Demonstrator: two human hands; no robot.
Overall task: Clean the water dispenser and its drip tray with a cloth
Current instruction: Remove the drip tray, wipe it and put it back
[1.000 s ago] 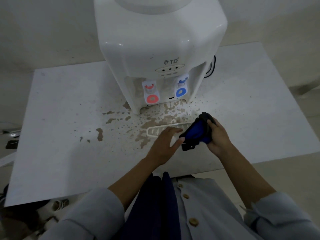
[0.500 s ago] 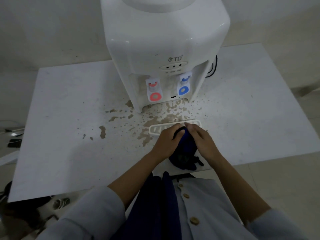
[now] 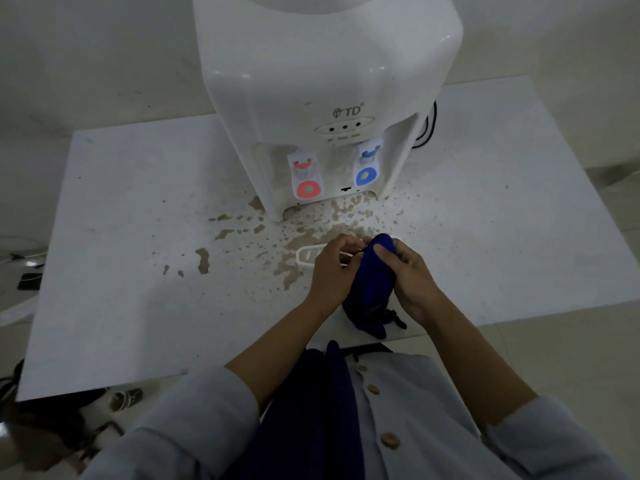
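A white water dispenser (image 3: 322, 81) with a red tap (image 3: 306, 178) and a blue tap (image 3: 367, 168) stands at the back of the white table (image 3: 138, 271). The white slotted drip tray (image 3: 306, 255) lies out on the table in front of it, mostly hidden by my hands. My left hand (image 3: 332, 268) grips the tray's right part. My right hand (image 3: 408, 271) holds a dark blue cloth (image 3: 375, 289) bunched against the tray, with its loose end hanging toward the table's front edge.
Brown stains (image 3: 287, 237) are spattered over the table in front of the dispenser. A black cable (image 3: 429, 129) runs behind its right side. Cables and a dark phone-like object (image 3: 29, 280) lie on the floor at the left.
My right hand has brought the cloth from the right onto the tray between both hands. My left hand stays on the tray. The camera has moved closer.
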